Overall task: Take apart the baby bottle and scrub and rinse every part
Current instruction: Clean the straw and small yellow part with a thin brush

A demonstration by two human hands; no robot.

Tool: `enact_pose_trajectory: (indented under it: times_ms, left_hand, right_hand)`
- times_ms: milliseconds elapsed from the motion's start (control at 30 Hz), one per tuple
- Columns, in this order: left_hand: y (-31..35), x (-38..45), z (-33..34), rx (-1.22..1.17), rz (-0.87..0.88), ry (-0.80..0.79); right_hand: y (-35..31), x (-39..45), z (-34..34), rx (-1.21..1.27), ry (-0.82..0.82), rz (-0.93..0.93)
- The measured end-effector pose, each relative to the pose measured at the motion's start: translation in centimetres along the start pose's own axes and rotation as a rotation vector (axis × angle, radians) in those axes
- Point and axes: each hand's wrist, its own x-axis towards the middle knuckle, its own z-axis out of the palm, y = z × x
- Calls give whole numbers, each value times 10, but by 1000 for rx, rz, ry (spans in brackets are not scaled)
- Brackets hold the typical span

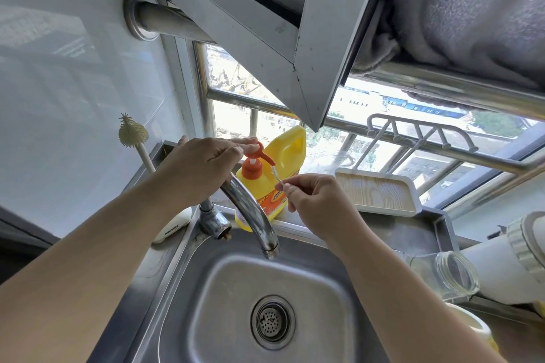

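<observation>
While the sink [206, 289] sits dry below us, with its drain strainer [272, 322] showing bare, we judge the step in hand to be loading soap, not scrubbing yet. To our right the glass bottle body [451, 275] lies on its side on the steel counter, mouth toward the basin, apart from both hands; a pale rounded piece [469, 324] near the frame's lower edge may be another part, though we cannot tell.

Past the faucet [253, 215], our right hand [318, 200] pinches the thin handle of a small brush [275, 175] between thumb and fingertips, its tip held just under the orange nozzle. Our left hand [203, 165] rests over the pump head [255, 153] of the yellow detergent bottle [265, 186], fingers pressing on top, curled only loosely.

To do this well, we should press slowly and only partway, since such a tiny brush needs a drop, and keep the tip touching or just below the spout so nothing drips onto the ledge. Steadying the right wrist would help.

Farther back stand the larger yellow jug [290, 147], a wood-grain tray [380, 191], and the silicone bottle brush [134, 135] leaning at the wall, ready for the glass body.
</observation>
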Motion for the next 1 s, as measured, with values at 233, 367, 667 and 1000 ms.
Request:
enact_pose_trajectory:
  times_ms: [233, 367, 667, 1000]
  left_hand:
    - [-4, 2, 2, 78, 43, -5]
    - [-5, 2, 0, 104, 87, -41]
    - [23, -33, 10, 40, 300, 305]
    - [66, -135, 147, -166, 651, -32]
  right_hand:
    - [-3, -6, -3, 0, -6, 12]
    - [-5, -16, -10, 7, 7, 25]
    - [27, -85, -59, -75, 226, 45]
    - [118, -217, -130, -158, 599, 255]
